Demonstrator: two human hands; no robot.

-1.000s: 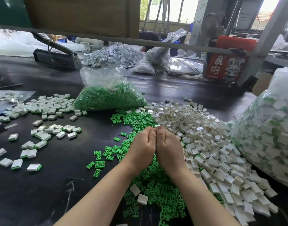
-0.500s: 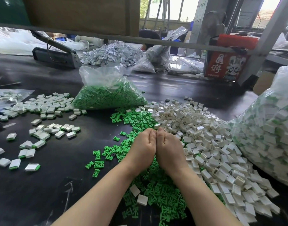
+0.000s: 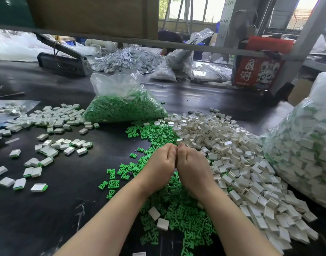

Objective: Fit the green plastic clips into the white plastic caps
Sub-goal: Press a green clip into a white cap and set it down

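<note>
Step in hand: judging by the pose, a green clip is being pressed into a white cap between the two hands; the piece itself is hidden behind them.
Left hand (image 3: 161,163): fingers curled inward, knuckles against the other hand; what it grasps cannot be told.
Right hand (image 3: 191,163): likewise curled and pressed against the left; its hold is also hidden.
How to do it well: line the clip up square with the cap's open side, push straight with both thumbs, and feel for it seating flush before letting go.
Loose green plastic clips (image 3: 177,209): small, flat, pronged pieces heaped on the table under the wrists; hard, matte.
Loose white plastic caps (image 3: 232,159): small hollow rectangular shells piled right of the hands; smooth, slightly glossy.
Finished white caps with green edges (image 3: 47,152): scattered to the left, well apart from the hands.
Clear plastic bag of green clips (image 3: 121,106): soft, crinkled film, beyond the piles.
Dark table top (image 3: 56,209): smooth, scuffed.
</note>
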